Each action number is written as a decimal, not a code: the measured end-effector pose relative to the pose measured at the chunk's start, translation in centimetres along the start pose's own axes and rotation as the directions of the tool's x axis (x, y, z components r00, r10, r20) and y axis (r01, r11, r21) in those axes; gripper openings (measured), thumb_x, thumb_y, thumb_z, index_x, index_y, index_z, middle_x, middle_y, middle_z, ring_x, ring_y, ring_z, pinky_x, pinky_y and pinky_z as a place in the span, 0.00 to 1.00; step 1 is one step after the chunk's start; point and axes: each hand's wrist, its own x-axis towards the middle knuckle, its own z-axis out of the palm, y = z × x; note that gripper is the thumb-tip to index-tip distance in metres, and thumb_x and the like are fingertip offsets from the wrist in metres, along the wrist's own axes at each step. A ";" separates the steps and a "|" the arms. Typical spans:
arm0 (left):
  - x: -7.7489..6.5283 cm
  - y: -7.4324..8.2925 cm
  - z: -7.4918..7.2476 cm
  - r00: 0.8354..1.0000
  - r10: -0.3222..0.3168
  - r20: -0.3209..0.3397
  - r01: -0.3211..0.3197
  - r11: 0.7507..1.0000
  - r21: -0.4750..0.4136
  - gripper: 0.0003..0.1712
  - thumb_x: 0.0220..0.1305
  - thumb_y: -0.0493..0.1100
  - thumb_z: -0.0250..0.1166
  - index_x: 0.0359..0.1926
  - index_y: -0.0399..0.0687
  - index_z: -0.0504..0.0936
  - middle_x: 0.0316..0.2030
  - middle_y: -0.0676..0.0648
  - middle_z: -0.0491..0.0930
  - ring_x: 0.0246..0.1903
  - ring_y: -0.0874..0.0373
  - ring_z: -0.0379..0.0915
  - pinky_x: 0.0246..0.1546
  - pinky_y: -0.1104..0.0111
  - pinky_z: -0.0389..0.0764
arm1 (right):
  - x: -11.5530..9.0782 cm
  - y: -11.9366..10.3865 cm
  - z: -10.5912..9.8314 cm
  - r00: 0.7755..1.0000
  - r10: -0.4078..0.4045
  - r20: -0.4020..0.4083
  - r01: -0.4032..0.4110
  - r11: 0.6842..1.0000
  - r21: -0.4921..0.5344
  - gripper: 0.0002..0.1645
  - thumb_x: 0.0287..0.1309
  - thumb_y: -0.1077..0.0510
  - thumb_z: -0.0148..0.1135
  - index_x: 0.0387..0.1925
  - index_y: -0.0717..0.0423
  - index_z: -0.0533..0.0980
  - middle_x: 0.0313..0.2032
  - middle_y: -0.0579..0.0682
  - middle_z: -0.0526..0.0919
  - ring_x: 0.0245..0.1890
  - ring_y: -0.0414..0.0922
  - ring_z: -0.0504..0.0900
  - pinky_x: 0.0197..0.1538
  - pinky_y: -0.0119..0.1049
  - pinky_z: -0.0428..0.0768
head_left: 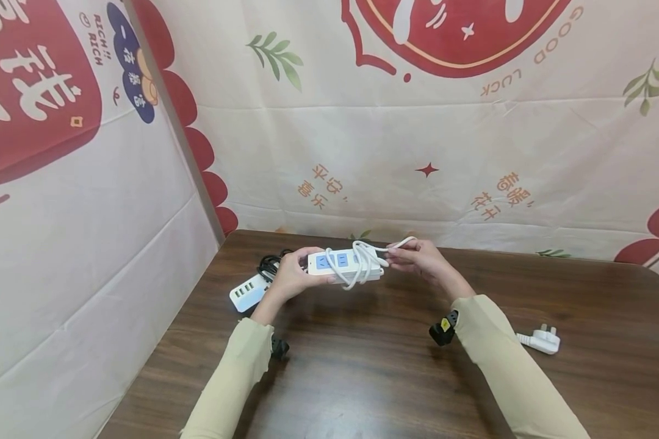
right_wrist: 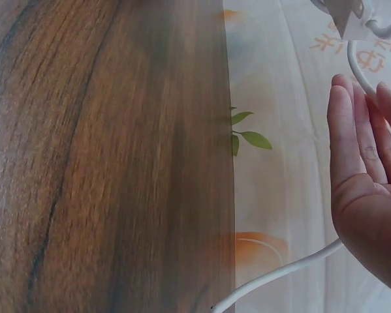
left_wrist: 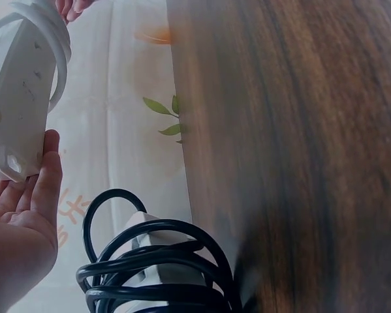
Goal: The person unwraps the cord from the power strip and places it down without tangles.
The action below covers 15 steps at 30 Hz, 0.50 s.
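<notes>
My left hand (head_left: 292,277) grips one end of a white power strip (head_left: 343,261) with blue sockets, lifted above the table. White cord (head_left: 364,257) is looped round the strip's other end. Beyond that end, my right hand (head_left: 424,259) pinches a stretch of the cord between thumb and fingers. In the left wrist view, the left fingers (left_wrist: 48,179) lie along the strip's underside. The right wrist view shows the cord passing behind the thumb of the right hand (right_wrist: 365,176) and trailing down from the palm. A white three-pin plug (head_left: 546,339) lies right of my right forearm.
Behind my left hand, a second white power strip (head_left: 248,294) with several USB ports lies on the brown wooden table (head_left: 362,372). Its black cord (left_wrist: 156,261) is coiled round it. A printed cloth (head_left: 384,158) hangs along the table's back edge, another at the left.
</notes>
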 end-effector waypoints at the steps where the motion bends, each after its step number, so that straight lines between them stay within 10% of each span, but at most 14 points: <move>1: 0.0 0.0 0.0 1.000 -0.001 0.004 0.001 1.000 -0.001 0.32 0.34 0.44 0.78 0.46 0.46 0.78 0.40 0.49 0.80 0.37 0.58 0.74 0.40 0.67 0.72 | 0.0 -0.1 0.0 1.000 -0.001 0.000 0.001 1.000 0.018 0.05 0.57 0.68 0.57 0.33 0.58 0.78 0.29 0.52 0.84 0.31 0.43 0.83 0.41 0.39 0.78; 15: -1.6 3.6 -0.3 1.000 0.009 0.027 -0.009 1.000 0.025 0.30 0.39 0.37 0.75 0.47 0.36 0.77 0.42 0.42 0.80 0.36 0.59 0.73 0.39 0.69 0.72 | -0.3 -1.3 -0.4 1.000 -0.017 -0.005 0.017 0.996 0.082 0.07 0.57 0.68 0.56 0.31 0.59 0.79 0.30 0.54 0.84 0.32 0.44 0.83 0.40 0.37 0.78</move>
